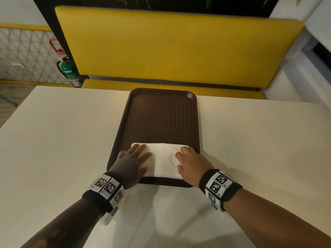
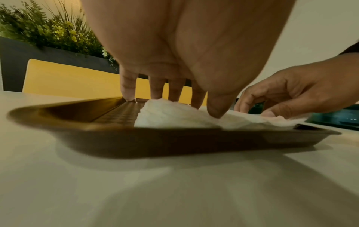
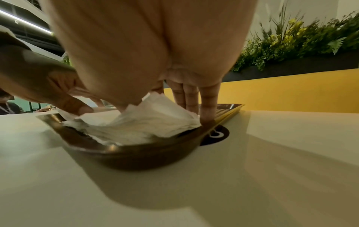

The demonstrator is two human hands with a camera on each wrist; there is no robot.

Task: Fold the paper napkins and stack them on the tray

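My left hand (image 1: 131,162) lies flat on the paper napkin (image 1: 163,161) at the near end of the brown tray (image 1: 162,116); my right hand (image 1: 190,162) seems to pinch its right edge. Uneven pulling could tear it or skew the fold.

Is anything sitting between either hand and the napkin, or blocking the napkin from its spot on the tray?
Nothing visible. The left hand and right hand both already touch the napkin, which lies in the near end of the tray.
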